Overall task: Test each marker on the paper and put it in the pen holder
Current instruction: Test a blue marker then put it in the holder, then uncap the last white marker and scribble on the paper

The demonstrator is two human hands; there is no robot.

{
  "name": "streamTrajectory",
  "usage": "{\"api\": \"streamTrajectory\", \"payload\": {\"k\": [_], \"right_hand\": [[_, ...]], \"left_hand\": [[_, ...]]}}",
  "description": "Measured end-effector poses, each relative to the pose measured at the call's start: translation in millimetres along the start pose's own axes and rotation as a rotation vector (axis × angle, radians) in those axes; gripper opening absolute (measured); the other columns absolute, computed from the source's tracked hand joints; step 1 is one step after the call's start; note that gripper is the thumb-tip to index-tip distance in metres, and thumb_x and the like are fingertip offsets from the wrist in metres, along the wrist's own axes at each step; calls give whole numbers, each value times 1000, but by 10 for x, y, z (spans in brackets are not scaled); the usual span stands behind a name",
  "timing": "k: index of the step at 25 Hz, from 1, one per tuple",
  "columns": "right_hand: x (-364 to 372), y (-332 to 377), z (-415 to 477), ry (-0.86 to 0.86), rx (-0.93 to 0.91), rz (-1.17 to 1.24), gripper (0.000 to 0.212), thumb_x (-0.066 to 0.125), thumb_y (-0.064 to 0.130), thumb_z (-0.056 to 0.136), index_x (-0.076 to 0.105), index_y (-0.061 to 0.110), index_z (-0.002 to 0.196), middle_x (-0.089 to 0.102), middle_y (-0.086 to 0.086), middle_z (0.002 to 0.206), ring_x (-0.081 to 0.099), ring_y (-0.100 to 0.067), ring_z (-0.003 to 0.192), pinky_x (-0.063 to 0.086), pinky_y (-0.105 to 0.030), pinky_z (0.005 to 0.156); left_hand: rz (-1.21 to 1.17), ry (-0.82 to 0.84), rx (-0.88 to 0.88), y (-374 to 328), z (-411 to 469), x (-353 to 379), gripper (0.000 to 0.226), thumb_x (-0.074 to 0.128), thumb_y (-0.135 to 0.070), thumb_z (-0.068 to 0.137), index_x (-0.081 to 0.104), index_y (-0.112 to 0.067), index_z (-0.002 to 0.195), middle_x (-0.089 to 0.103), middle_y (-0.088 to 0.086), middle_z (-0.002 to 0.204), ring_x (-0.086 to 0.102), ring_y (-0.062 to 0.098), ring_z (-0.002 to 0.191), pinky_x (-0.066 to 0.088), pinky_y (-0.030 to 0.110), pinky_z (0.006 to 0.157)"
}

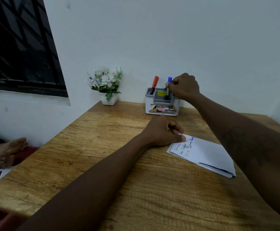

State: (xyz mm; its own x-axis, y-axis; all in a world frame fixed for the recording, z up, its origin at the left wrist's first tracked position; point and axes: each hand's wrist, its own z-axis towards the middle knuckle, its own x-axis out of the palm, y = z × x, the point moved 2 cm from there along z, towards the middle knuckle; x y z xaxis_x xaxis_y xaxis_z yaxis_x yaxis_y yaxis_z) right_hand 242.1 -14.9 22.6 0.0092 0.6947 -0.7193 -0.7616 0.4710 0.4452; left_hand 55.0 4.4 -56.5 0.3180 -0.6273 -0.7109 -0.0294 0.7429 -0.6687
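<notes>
Right fingers [168, 84]: pinching the blue marker [169, 79] just below its cap, thumb and fingertips closing on the barrel.
Right hand [184, 87]: hovering over the right side of the pen holder [162, 108], knuckles facing up and the forearm stretching across the desk [102, 164] from the right.
Blue marker: standing nearly upright with its lower end sitting inside a rear compartment of the pen holder and its cap pointing up.
Left fingers [177, 130]: curling into a loose fist, clenched around nothing visible. The thumb tip is pressing on the far left corner of the paper [207, 154].
Left hand [160, 131]: resting on the desk beside the paper, in front of the pen holder.
Paper: lying flat on the desk as a folded white stack, showing scribbles in several colours near the corner under the thumb.
Red marker [155, 84]: leaning in the left compartment of the pen holder, cap up, apart from the blue one.
Pen holder: standing at the back of the desk against the wall, carrying a yellow price sticker and a printed label on its front.
Flower pot [109, 97]: sitting left of the pen holder at the desk's back corner, holding white flowers.
Window [19, 47]: showing dark behind a grille on the left wall.
Feet [7, 152]: another person's bare feet showing at the left edge, below the desk.
</notes>
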Motion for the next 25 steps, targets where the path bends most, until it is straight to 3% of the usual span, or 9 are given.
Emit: {"api": "streamTrajectory", "payload": {"k": [4,8,13,17,20,22,25], "right_hand": [[-31,-29,-71,-69,10,83,34,83,33,83,80,7,106,78,-9,97,71,-20,89,55,-33,79],[-103,-95,-104,-117,40,175,35,87,29,78,80,8,105,79,-10,98,74,-23,96,60,-42,89],[-258,-200,-247,-123,64,236,21,86,23,80,81,10,96,77,-6,84,72,-16,82,56,-28,81],[-475,-426,-550,-92,77,239,9,85,21,81,81,14,83,69,9,65,62,4,59,48,-13,65],[-624,-668,-817,-69,75,183,6,83,16,82,81,13,78,65,18,62,59,16,54,40,0,56],[-726,-812,-947,-63,112,143,7,84,20,81,80,16,76,66,18,62,61,15,57,40,-2,56],[-826,-981,-1062,-29,182,49,10,85,28,77,80,21,75,67,16,65,66,1,70,45,-18,61]], "left_hand": [[-4,-3,-8,3,-1,2,33,86,-32,79,79,-20,108,78,-7,96,65,-2,78,44,8,64],[-2,-3,-11,3,6,3,34,86,-32,79,79,-20,109,78,-7,96,66,0,80,46,8,65],[-7,-33,4,45,4,2,31,88,-36,75,81,-23,103,76,-13,86,67,-3,78,45,3,63],[-10,-39,4,45,-2,2,30,89,-36,74,81,-24,101,77,-12,86,64,-10,71,42,1,60],[8,-53,5,39,-16,12,29,88,-37,75,81,-25,100,76,-13,87,65,-9,74,42,4,62],[20,-70,-2,55,-13,12,30,88,-38,75,81,-26,100,75,-16,86,64,-13,74,40,2,61],[35,-112,-42,79,1,4,31,88,-40,75,80,-26,102,75,-16,93,63,-16,80,40,-3,62]]}}
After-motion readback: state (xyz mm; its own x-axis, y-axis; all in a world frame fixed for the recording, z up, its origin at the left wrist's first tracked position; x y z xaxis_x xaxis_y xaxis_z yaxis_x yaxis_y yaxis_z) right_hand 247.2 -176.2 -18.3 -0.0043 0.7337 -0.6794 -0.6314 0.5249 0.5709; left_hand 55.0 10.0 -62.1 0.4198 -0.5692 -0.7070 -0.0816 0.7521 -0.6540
